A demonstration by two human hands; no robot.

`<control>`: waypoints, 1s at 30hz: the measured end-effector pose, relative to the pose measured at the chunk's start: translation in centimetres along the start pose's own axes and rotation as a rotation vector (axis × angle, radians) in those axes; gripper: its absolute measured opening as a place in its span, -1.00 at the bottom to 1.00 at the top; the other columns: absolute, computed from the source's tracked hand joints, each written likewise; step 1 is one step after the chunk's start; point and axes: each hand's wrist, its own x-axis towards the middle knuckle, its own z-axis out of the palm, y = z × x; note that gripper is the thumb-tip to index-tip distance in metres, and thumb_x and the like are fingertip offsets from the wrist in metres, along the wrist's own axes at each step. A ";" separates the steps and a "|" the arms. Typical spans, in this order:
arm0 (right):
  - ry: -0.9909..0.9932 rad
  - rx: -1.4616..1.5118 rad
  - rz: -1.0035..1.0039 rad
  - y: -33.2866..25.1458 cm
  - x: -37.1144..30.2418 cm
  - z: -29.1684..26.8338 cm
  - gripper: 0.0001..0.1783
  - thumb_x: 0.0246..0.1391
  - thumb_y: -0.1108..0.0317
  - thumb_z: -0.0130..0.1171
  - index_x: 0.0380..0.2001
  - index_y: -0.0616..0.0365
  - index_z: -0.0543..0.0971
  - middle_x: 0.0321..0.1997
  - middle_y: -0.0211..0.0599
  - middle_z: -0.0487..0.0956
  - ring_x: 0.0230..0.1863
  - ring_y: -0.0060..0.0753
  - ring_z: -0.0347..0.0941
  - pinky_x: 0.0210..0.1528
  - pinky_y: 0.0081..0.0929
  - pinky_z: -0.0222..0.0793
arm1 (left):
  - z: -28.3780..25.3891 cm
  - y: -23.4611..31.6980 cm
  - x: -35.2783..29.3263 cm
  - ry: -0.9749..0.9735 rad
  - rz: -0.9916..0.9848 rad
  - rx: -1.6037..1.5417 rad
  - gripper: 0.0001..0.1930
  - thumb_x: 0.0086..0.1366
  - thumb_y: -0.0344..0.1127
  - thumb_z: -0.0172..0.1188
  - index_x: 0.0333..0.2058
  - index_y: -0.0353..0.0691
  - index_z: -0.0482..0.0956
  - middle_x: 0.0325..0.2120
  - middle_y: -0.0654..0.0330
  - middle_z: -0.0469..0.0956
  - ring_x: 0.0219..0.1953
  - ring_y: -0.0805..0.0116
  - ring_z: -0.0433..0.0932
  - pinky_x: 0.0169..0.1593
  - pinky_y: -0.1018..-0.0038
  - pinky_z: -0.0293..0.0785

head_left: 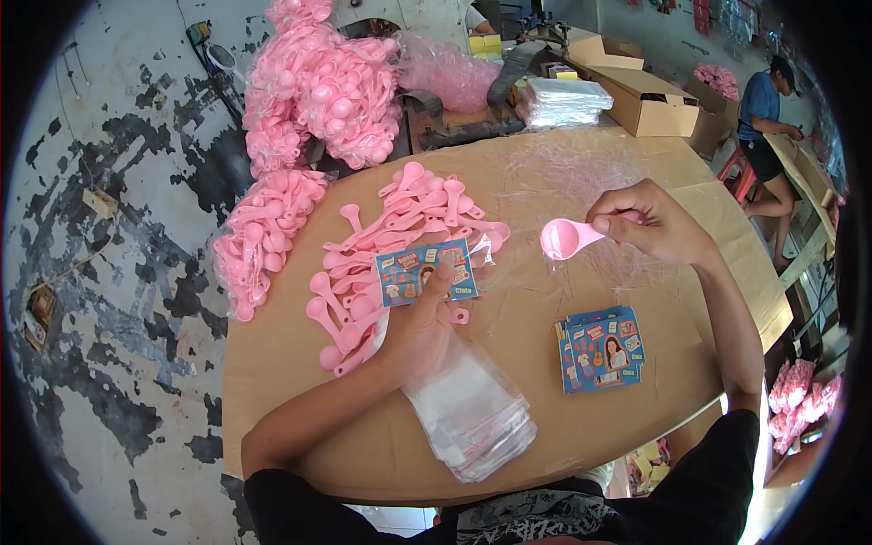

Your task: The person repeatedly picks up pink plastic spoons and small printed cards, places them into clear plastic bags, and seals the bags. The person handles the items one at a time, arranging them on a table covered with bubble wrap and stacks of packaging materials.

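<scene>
In my right hand (656, 221) is a pink measuring scoop (561, 240), pinched by its handle over the right half of the table. Its bowl points left. My left hand (420, 320) grips a blue printed card (400, 277) with the thumb across its front. Shiny clear film shows at the card's right edge; whether the card sits in a bag I cannot tell. Below that hand lies a stack of clear plastic bags (472, 413), partly covered by it. A heap of pink scoops (409, 213) spreads behind and left of the card. A stack of blue cards (601, 354) lies to the right.
The brown-covered table (318, 436) has thin clear plastic strips (581, 173) scattered at its back right. Bulging bags of pink scoops (336, 91) stand at the far left. Behind are wrapped clear bags (563, 100) and a cardboard box (645, 102). A person (763, 113) works at far right.
</scene>
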 end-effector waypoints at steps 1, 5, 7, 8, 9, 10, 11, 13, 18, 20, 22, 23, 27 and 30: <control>0.058 0.063 -0.044 0.5 -0.3 0.2 -0.82 0.23 0.38 0.13 -0.27 0.31 0.59 -0.44 -0.54 0.53 -0.43 -0.79 0.27 -0.40 -0.68 0.22 | 0.1 -0.1 0.0 -0.016 0.015 0.024 -0.52 0.34 -0.22 0.18 0.17 -0.12 0.25 0.07 0.07 0.46 0.02 0.19 0.53 -0.01 0.28 0.53; 0.027 0.051 -0.035 0.7 -0.4 1.5 -0.83 0.24 0.40 0.11 -0.26 0.31 0.58 -0.45 -0.53 0.52 -0.43 -0.79 0.27 -0.41 -0.68 0.22 | 0.4 0.0 0.0 -0.027 0.008 0.093 -0.50 0.35 -0.23 0.18 0.19 -0.12 0.23 0.11 0.03 0.44 0.03 0.18 0.53 -0.03 0.29 0.55; 0.020 0.108 -0.011 0.7 -0.3 2.2 -0.84 0.25 0.40 0.10 -0.25 0.28 0.59 -0.46 -0.53 0.51 -0.43 -0.81 0.28 -0.42 -0.69 0.21 | 0.6 0.0 0.0 -0.030 0.012 0.112 -0.49 0.35 -0.26 0.17 0.20 -0.12 0.22 0.11 0.04 0.44 0.03 0.17 0.53 -0.03 0.30 0.55; 0.021 0.111 -0.011 0.9 -0.3 2.3 -0.84 0.25 0.40 0.10 -0.25 0.28 0.59 -0.46 -0.53 0.51 -0.43 -0.81 0.28 -0.42 -0.69 0.21 | 0.6 0.0 -0.1 -0.032 0.023 0.128 -0.49 0.35 -0.29 0.17 0.21 -0.12 0.21 0.11 0.04 0.44 0.03 0.17 0.53 -0.02 0.30 0.55; 0.030 0.120 0.037 1.1 -0.4 2.4 -0.84 0.25 0.40 0.10 -0.24 0.27 0.59 -0.47 -0.53 0.50 -0.44 -0.82 0.28 -0.43 -0.70 0.20 | 0.7 0.0 -0.1 -0.031 0.021 0.130 -0.49 0.35 -0.29 0.17 0.21 -0.12 0.21 0.11 0.04 0.44 0.03 0.17 0.53 -0.02 0.30 0.55; 0.036 0.128 0.085 1.4 -0.4 2.5 -0.84 0.25 0.39 0.09 -0.24 0.26 0.59 -0.48 -0.54 0.49 -0.45 -0.83 0.27 -0.44 -0.71 0.19 | 0.7 0.0 -0.1 -0.023 0.012 0.133 -0.50 0.35 -0.32 0.17 0.21 -0.13 0.22 0.11 0.05 0.44 0.03 0.18 0.53 -0.03 0.30 0.55; 0.036 0.131 0.085 1.6 -0.3 2.5 -0.84 0.25 0.39 0.09 -0.24 0.26 0.59 -0.48 -0.54 0.49 -0.45 -0.83 0.27 -0.44 -0.71 0.19 | 0.8 0.0 0.0 -0.015 0.004 0.135 -0.50 0.35 -0.35 0.16 0.21 -0.14 0.23 0.11 0.06 0.45 0.03 0.20 0.53 -0.03 0.30 0.55; 0.075 0.185 0.063 1.8 -0.1 2.7 -0.84 0.26 0.39 0.09 -0.22 0.23 0.58 -0.50 -0.56 0.46 -0.46 -0.83 0.26 -0.46 -0.72 0.17 | 0.8 0.0 0.0 0.018 -0.001 0.147 -0.52 0.35 -0.38 0.16 0.20 -0.15 0.25 0.08 0.09 0.47 0.02 0.22 0.53 -0.03 0.30 0.55; 0.049 0.265 0.073 2.9 0.0 2.4 -0.82 0.27 0.40 0.06 -0.17 0.23 0.58 -0.39 -0.50 0.49 -0.43 -0.80 0.30 -0.45 -0.69 0.20 | 0.9 -0.3 0.1 0.087 -0.021 0.134 -0.58 0.35 -0.43 0.14 0.15 -0.17 0.32 -0.03 0.17 0.52 -0.03 0.31 0.55 -0.02 0.30 0.56; 0.074 0.263 0.069 2.8 0.2 3.1 -0.81 0.28 0.40 0.04 -0.15 0.22 0.57 -0.34 -0.48 0.51 -0.41 -0.78 0.32 -0.42 -0.67 0.23 | 0.8 -0.4 0.2 0.087 -0.001 0.141 -0.60 0.35 -0.45 0.13 0.14 -0.16 0.33 -0.09 0.21 0.53 -0.08 0.37 0.55 -0.03 0.30 0.57; 0.095 0.328 0.210 1.7 0.5 3.8 -0.78 0.27 0.44 0.03 -0.07 0.20 0.56 -0.28 -0.44 0.49 -0.31 -0.72 0.37 -0.32 -0.64 0.30 | 0.9 -0.2 0.3 0.084 -0.008 0.163 -0.61 0.35 -0.45 0.13 0.13 -0.16 0.34 -0.09 0.21 0.53 -0.10 0.38 0.55 -0.04 0.29 0.58; 0.094 0.334 0.220 2.0 0.4 4.2 -0.78 0.27 0.44 0.03 -0.07 0.20 0.56 -0.28 -0.44 0.49 -0.31 -0.72 0.37 -0.32 -0.64 0.30 | 0.9 -0.1 0.2 0.080 -0.010 0.183 -0.62 0.35 -0.44 0.13 0.12 -0.17 0.34 -0.08 0.20 0.53 -0.12 0.39 0.55 -0.05 0.29 0.58; 0.015 0.187 -0.002 2.9 0.2 5.6 -0.76 0.23 0.45 0.09 -0.04 0.18 0.57 -0.28 -0.40 0.47 -0.24 -0.64 0.37 -0.21 -0.60 0.30 | 1.0 -0.2 0.1 0.066 -0.020 0.170 -0.62 0.35 -0.44 0.13 0.12 -0.17 0.33 -0.07 0.17 0.52 -0.09 0.37 0.55 -0.05 0.27 0.59; 0.002 0.223 -0.043 2.8 0.3 6.2 -0.76 0.20 0.42 0.16 -0.07 0.20 0.59 -0.26 -0.37 0.47 -0.23 -0.60 0.37 -0.17 -0.58 0.30 | 1.1 -0.3 0.2 0.027 -0.033 0.179 -0.62 0.35 -0.45 0.13 0.11 -0.19 0.31 -0.03 0.11 0.51 -0.04 0.32 0.55 -0.02 0.28 0.59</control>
